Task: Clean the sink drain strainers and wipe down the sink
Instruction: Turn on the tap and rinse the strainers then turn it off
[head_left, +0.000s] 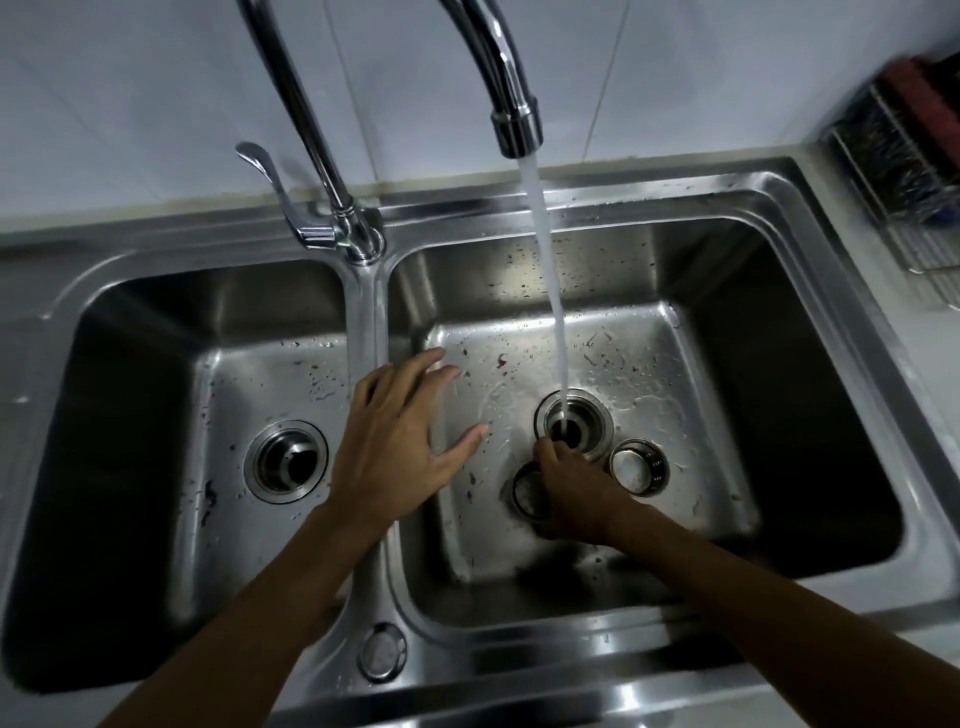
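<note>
My left hand (395, 441) hovers, fingers spread. My right hand (571, 493), grip unclear, reaches the drain (595, 415); one strainer (523, 491) lies partly under it, another strainer (640, 467) just right.

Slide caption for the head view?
Water runs into the right basin's drain; right hand at its rim, two strainers beside, left hand spread open.

Both hands (400, 436) (569, 491) — wet double sink (363, 312)

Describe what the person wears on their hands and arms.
Nothing is worn. The left hand and right hand have no gloves, and no ring, watch or bracelet shows. The left arm and right arm are bare to the frame edge, no sleeve in view.
</note>
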